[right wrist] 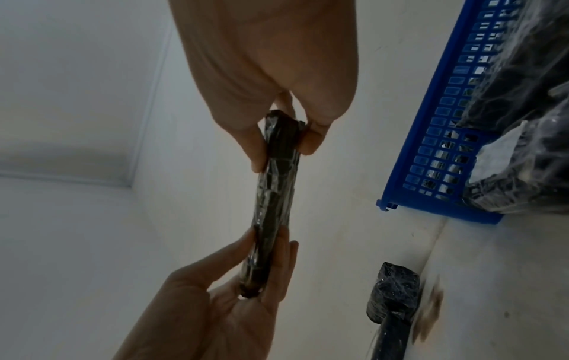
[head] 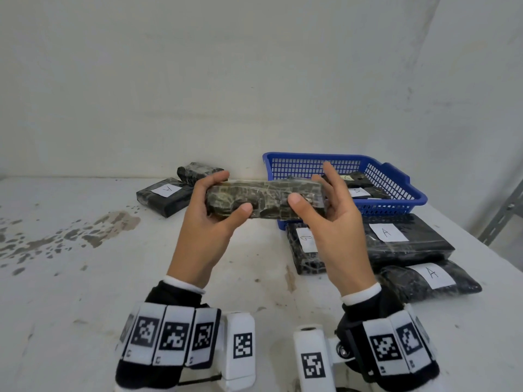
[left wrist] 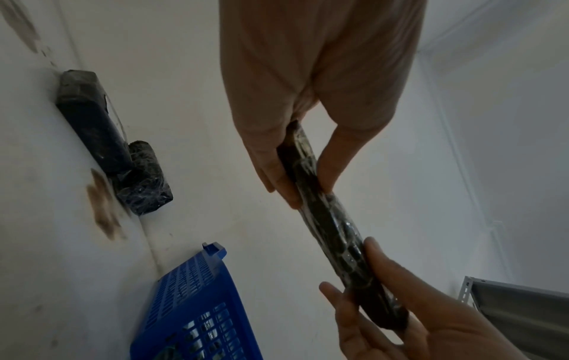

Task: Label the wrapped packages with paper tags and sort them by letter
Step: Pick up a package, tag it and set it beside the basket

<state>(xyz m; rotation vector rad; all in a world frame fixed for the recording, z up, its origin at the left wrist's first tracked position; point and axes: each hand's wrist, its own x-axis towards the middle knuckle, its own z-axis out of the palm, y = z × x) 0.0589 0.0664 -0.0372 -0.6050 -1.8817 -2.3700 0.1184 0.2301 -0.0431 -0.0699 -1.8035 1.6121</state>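
While the white, stained counter (head: 85,278) is carrying everything, a blue plastic basket (head: 396,176) with lattice walls is sitting at its back right, holding at least two dark wrapped packages with white paper tags (head: 357,191); the letters on them are too small to read. Just in front of the basket, three more dark, film-wrapped packages are lying on the counter: a large flat block tagged A (head: 407,241), a softer rounded one tagged A (head: 430,281), and a slimmer one (head: 304,250) whose tag seems to be reading G. At the back left, a flat package tagged A (head: 165,198) is lying against a smaller untagged bundle (head: 198,171). Raised above the counter, the held package (head: 266,199), long, flat and glossy under clear film, is lying level between both hands, showing no tag. The left hand (head: 209,219) is gripping its left end, thumb in front and fingers (head: 215,178) curling over the top; the right hand (head: 331,222) is gripping the right end likewise. Only the wrist views are showing the package edge-on, revealing how thin it is, and the left wrist view is catching a grey metal shelf frame (left wrist: 517,309).
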